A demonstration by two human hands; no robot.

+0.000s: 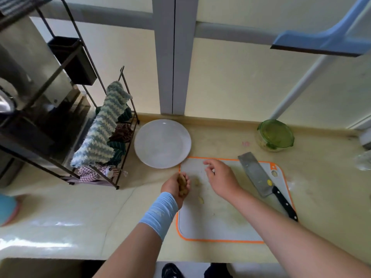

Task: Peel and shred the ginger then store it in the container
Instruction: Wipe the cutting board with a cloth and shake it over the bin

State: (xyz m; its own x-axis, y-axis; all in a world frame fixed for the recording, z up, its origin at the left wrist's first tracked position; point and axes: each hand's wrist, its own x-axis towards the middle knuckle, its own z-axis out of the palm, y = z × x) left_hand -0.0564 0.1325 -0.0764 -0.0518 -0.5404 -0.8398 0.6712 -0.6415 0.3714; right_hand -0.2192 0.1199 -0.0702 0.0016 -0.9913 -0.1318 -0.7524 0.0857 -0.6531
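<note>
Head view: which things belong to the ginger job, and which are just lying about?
Job: ginger in the left hand, cutting board, knife, lidded container.
Lying about: plate, hanging cloths, black bin.

Both forearms come in bare from the bottom edge. A pale blue fabric cuff wraps the left wrist, snug below the left hand. The right hand is bare. Low down, a dark shoe peeks in.
</note>
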